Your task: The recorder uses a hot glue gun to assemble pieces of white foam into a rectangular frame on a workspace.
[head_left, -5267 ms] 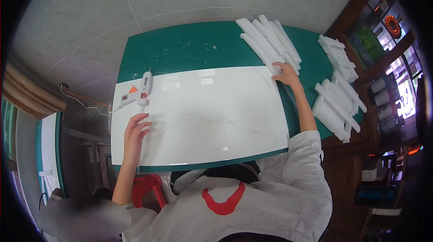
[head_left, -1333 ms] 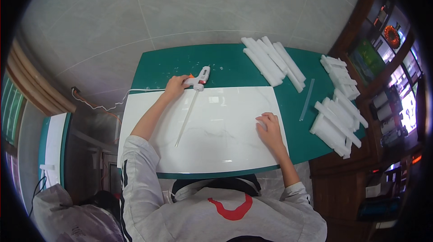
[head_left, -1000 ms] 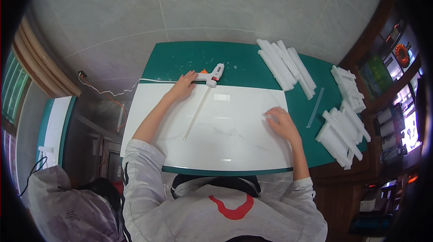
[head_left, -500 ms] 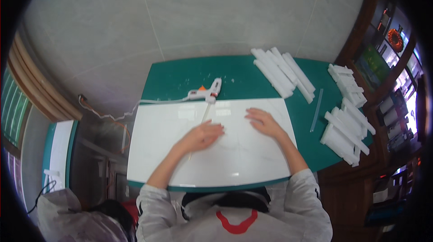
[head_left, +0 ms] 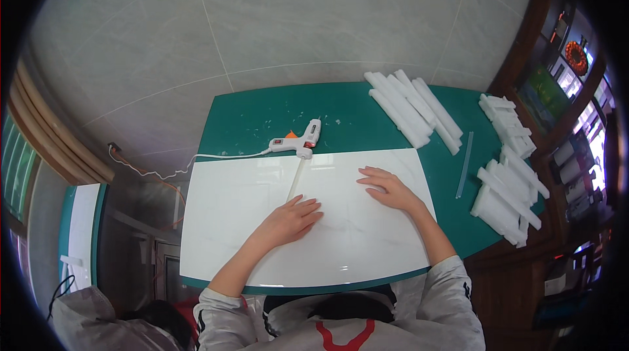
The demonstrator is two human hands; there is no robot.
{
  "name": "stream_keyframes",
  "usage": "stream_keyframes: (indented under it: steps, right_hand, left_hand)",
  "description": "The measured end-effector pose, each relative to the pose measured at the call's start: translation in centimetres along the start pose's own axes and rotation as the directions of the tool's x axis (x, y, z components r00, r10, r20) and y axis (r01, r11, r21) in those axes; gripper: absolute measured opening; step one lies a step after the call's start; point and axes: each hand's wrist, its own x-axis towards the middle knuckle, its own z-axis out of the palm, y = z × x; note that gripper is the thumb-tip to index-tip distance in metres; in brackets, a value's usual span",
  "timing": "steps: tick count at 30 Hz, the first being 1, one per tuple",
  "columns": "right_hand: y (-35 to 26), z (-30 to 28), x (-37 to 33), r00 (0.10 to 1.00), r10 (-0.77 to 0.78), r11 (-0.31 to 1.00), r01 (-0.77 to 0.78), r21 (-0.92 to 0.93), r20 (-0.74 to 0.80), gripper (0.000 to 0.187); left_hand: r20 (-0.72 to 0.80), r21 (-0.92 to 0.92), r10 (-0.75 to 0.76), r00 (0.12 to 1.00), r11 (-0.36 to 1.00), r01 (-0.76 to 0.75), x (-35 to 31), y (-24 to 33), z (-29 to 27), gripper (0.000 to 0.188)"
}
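Note:
A white marble-patterned panel (head_left: 350,253) lies in front of me. My left hand (head_left: 291,220) rests on it left of the middle, fingers stretched out and holding nothing. Just beyond those fingertips runs a thin pale glue stick (head_left: 297,177), its near end reaching my hand. The stick comes out of a white hot glue gun (head_left: 306,140) with an orange part, lying on its side at the panel's far edge. On the panel's right half my right hand (head_left: 388,190) lies with fingers apart and empty.
Beneath the panel is a green table (head_left: 255,112) with whitish scraps. White foam strips (head_left: 409,109) lie at the back right, and stacked foam pieces (head_left: 504,203) at the right edge. A clear thin strip (head_left: 464,164) lies between them. The gun's white cord (head_left: 229,156) runs left. Another person's sleeve (head_left: 98,321) shows lower left.
The whole view has shifted slightly. My left hand has slid a little nearer to me along the panel, with its fingers more spread. My right hand stays almost in place.

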Motion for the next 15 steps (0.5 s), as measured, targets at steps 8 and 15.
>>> stream_keyframes:
  steps: [8, 15]
  right_hand:
    - [-0.05, 0.01, -0.3, 1.0, 0.012, 1.0, -0.012, -0.001, 0.019, 0.029]
    - [-0.29, -0.02, -0.52, 0.999, 0.03, 1.0, -0.029, -0.012, 0.025, 0.03]
  left_hand:
    - [0.045, -0.084, -0.065, 0.997, 0.994, 0.068, -0.53, 0.3, 0.68, 0.025]
    - [0.131, -0.177, -0.143, 0.981, 0.97, 0.165, -0.44, 0.71, -0.05, 0.029]
